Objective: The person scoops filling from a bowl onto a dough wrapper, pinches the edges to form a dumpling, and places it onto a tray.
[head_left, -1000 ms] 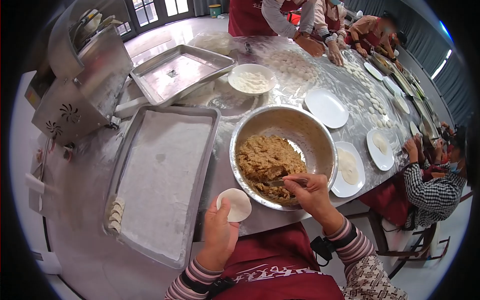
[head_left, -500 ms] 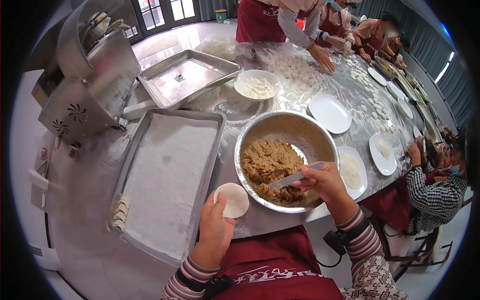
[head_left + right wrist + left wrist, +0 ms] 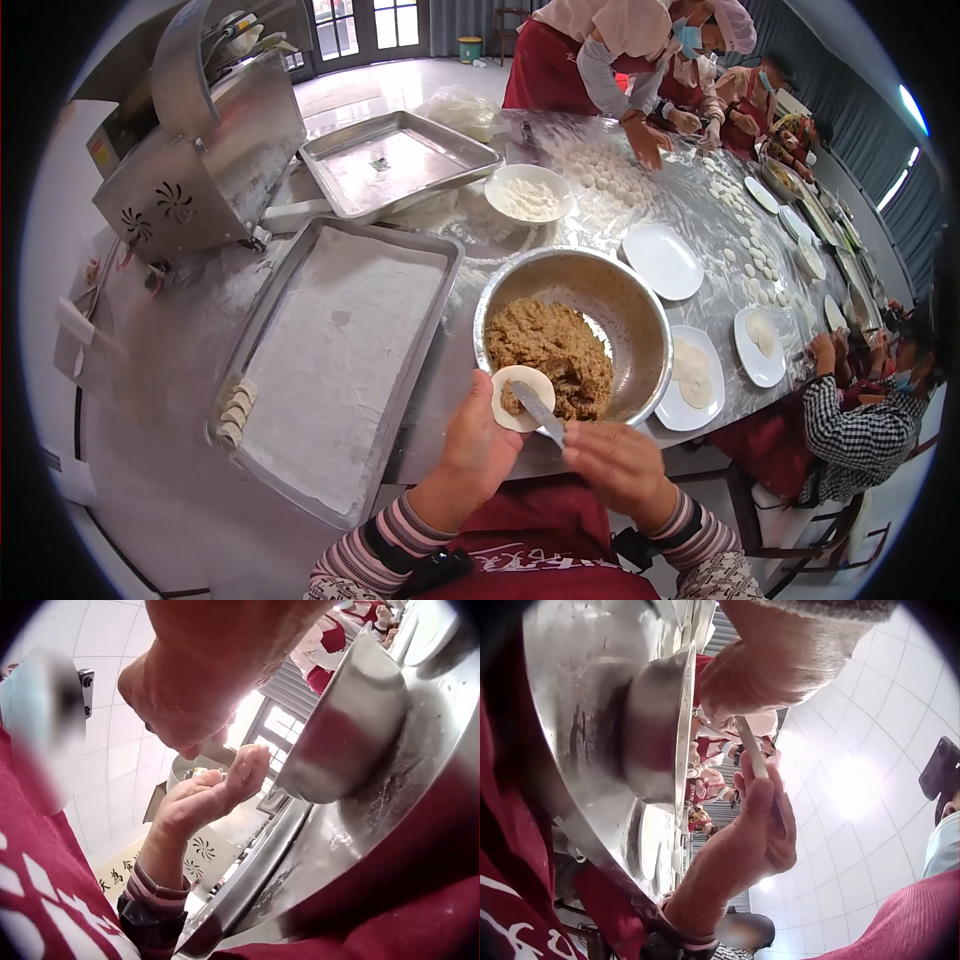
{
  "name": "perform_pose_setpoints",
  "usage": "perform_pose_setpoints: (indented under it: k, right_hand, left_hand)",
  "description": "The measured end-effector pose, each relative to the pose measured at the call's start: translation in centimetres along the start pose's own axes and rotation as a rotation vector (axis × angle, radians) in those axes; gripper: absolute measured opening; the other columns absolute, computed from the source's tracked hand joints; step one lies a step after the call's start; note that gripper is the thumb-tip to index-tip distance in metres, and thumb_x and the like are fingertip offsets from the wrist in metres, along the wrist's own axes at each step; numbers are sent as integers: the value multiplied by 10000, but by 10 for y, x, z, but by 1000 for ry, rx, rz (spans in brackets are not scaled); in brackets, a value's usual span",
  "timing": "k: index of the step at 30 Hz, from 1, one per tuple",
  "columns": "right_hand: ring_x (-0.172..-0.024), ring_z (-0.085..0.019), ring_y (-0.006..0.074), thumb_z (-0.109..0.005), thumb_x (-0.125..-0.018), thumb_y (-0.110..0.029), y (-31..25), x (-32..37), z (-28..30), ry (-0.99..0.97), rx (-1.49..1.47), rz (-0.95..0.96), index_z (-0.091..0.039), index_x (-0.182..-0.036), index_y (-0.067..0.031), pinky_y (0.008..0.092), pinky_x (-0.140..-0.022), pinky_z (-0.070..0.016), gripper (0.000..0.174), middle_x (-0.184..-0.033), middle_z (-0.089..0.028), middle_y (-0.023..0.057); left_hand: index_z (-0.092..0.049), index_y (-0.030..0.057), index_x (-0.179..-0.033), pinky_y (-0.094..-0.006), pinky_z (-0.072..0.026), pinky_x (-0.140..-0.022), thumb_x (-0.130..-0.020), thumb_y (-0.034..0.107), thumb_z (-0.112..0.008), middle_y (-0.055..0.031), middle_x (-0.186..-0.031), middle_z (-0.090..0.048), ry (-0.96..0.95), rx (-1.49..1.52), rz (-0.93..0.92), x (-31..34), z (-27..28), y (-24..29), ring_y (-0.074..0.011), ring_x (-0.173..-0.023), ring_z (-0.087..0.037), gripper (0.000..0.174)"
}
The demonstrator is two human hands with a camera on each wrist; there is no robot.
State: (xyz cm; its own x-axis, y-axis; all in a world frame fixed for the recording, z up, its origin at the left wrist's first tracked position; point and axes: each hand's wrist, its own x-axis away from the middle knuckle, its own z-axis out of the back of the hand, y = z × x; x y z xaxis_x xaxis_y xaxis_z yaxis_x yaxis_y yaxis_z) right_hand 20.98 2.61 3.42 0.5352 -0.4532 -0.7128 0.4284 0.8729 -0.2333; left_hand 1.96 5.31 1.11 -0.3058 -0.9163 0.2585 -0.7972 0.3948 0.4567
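My left hand (image 3: 478, 447) cups a round white dumpling wrapper (image 3: 523, 398) with a dab of brown filling on it, just in front of the steel bowl (image 3: 640, 318). My right hand (image 3: 617, 462) grips a flat metal spreader (image 3: 540, 412) whose tip lies on the wrapper. The bowl holds a mound of brown minced filling (image 3: 550, 350). In the left wrist view the right hand (image 3: 754, 832) pinches the spreader (image 3: 751, 747) beside the bowl's underside (image 3: 652, 735). The right wrist view shows the left hand (image 3: 202, 799) raised, palm up.
A floured steel tray (image 3: 335, 350) on my left carries several folded dumplings (image 3: 232, 410) at its near corner. Behind it stand an empty tray (image 3: 400, 165), a dough machine (image 3: 200, 150) and a flour bowl (image 3: 528, 194). White plates (image 3: 690, 375) with wrappers lie right. Other people work across the table.
My right hand lifted the spreader out of the bowl and brought filling onto the wrapper. My left hand moved the wrapper right, closer to the bowl's rim.
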Motion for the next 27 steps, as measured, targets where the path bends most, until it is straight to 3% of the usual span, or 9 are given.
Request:
perform_pose_setpoints:
  k: [1, 3, 12, 14, 16, 19, 21, 27]
  right_hand:
    - [-918, -687, 272, -714, -761, -67, -5, 6, -2, -52, 118, 73, -670, -947, -15, 341, -727, -551, 197, -965, -686, 143]
    - [-924, -686, 267, -715, -761, -71, -14, 8, 5, -75, 118, 47, -671, -947, -16, 335, -734, -546, 198, -969, -686, 140]
    - [-947, -683, 258, -705, -765, -64, -20, 1, 9, -124, 113, 83, -659, -983, -24, 326, -748, -534, 226, -1002, -686, 132]
    - [-930, -687, 260, -708, -757, -52, -21, 3, 16, -57, 51, -35, -659, -976, -36, 327, -739, -538, 225, -995, -687, 133]
    - [-822, -699, 264, -706, -744, -1, -14, 2, 15, 146, 36, -137, -656, -987, -33, 314, -665, -544, 250, -924, -695, 127]
    - [-744, -692, 258, -696, -749, 25, -4, 1, 10, 167, 85, -357, -666, -957, -14, 303, -627, -537, 214, -870, -697, 131]
    - [-701, -681, 254, -690, -763, 27, 8, 8, -2, 144, -87, -589, -677, -907, 1, 303, -612, -530, 147, -825, -694, 140]
    - [-708, -687, 248, -693, -776, 15, 18, 11, -22, 72, -197, -738, -690, -876, 10, 296, -616, -532, 101, -799, -691, 152]
  left_hand:
    - [-409, 1, -1295, -423, -370, -1051, -1016, 431, -305, -134, -1259, -518, 1, 1, -5, 1, -2, 0, -247, -1194, -493, 523]
    - [-408, -10, -1301, -419, -349, -1051, -1014, 466, -254, -145, -1268, -509, 42, -24, -20, 3, -8, 1, -266, -1192, -481, 576]
    - [-422, 0, -1287, -409, -359, -1053, -1021, 425, -294, -125, -1266, -509, 6, -24, -28, 7, -5, 3, -239, -1187, -491, 518]
    - [-416, -11, -1287, -413, -359, -1056, -1021, 422, -296, -136, -1260, -507, 46, -14, -43, 7, -1, 4, -248, -1189, -489, 522]
    - [-410, -22, -1286, -417, -358, -1059, -1021, 419, -298, -147, -1254, -506, 81, -10, -41, 7, 2, 5, -256, -1190, -487, 526]
    - [-414, -17, -1280, -447, -359, -1045, -1011, 435, -320, -162, -1263, -508, 86, -61, -129, 11, 10, 12, -294, -1197, -483, 534]
    - [-416, -18, -1276, -445, -367, -1040, -1012, 430, -323, -161, -1262, -509, 111, -73, -120, 16, 13, 17, -293, -1193, -487, 528]
    - [-422, -16, -1268, -439, -393, -1020, -1014, 416, -333, -159, -1246, -521, 166, -88, -101, 24, 22, 21, -293, -1177, -505, 509]
